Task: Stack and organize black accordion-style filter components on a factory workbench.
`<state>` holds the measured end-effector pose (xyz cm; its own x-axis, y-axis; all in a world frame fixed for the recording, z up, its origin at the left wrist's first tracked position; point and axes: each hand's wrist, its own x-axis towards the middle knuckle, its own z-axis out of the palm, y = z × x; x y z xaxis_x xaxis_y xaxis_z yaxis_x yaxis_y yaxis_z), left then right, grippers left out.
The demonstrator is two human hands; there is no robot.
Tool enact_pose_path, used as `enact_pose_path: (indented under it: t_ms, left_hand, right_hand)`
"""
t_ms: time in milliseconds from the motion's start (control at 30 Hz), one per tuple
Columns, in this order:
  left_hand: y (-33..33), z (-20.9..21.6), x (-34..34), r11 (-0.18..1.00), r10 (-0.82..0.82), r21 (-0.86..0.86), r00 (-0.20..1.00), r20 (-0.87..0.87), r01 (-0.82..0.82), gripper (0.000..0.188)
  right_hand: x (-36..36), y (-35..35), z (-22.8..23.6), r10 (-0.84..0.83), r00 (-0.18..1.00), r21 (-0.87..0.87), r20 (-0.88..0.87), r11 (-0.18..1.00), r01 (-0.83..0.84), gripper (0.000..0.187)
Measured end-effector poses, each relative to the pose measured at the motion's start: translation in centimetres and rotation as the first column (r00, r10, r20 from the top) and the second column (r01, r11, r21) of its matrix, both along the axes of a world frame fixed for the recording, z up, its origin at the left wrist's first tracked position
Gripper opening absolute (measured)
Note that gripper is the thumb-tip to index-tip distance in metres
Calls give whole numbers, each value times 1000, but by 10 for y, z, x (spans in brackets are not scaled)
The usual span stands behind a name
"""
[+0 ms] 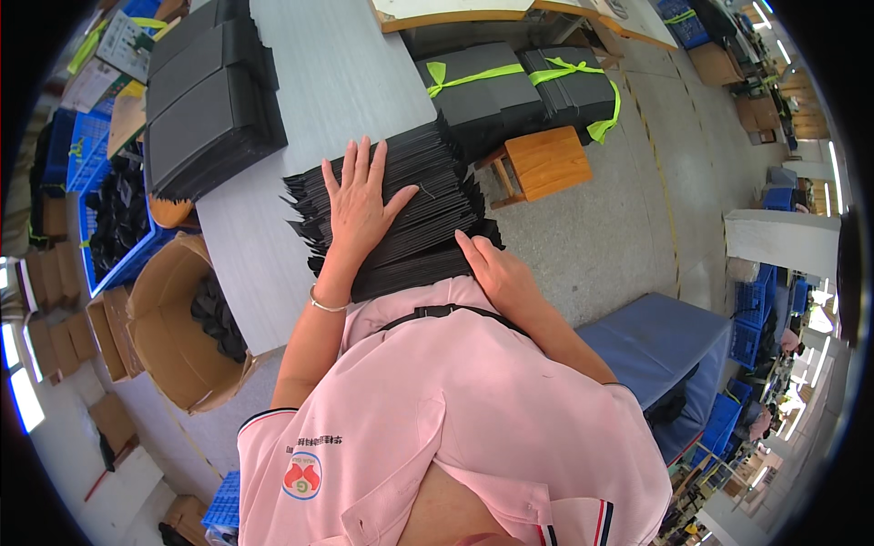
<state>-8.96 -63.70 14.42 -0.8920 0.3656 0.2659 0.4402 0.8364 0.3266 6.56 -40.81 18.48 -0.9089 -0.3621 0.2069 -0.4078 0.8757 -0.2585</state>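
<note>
A thick row of thin black flat pieces [419, 164] lies packed together on the table before me, their edges showing as fine lines. My left hand [360, 196] rests flat on top of the row, fingers spread and thumb out to the side. At the row's near right end, my right hand [498, 270] is closed with its fingertips on the edges of the nearest black pieces. A narrow gap shows beside its index finger, between the front pieces and those behind. Its thumb is hidden from sight.
Tall black stacks [205, 118] stand on the grey table [314, 55] at left. Bundles tied with green ribbon [482, 82] lie beyond a wooden stool [548, 166]. An open carton [173, 337] and blue crate [114, 255] hold black pieces; a blue padded bench [651, 337] stands right.
</note>
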Motion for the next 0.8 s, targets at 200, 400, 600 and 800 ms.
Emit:
enact_pose_path:
  t_ms: [200, 400, 600, 800]
  left_hand:
    - [0, 0, 1, 1000, 8, -15, 1000, 14, -7, 84]
    - [0, 1, 0, 1000, 7, -10, 1000, 21, -6, 84]
    - [0, 0, 0, 1000, 4, -3, 1000, 5, -4, 85]
    - [0, 0, 0, 1000, 2, 4, 1000, 5, -2, 84]
  right_hand:
    - [-3, -2, -5, -6, 1000, 84, 22, 996, 4, 57]
    - [-1, -1, -8, -2, 1000, 8, -28, 1000, 2, 46]
    - [0, 1, -10, -37, 999, -70, 4, 997, 37, 41]
    - [2, 3, -16, -14, 1000, -19, -11, 1000, 13, 40]
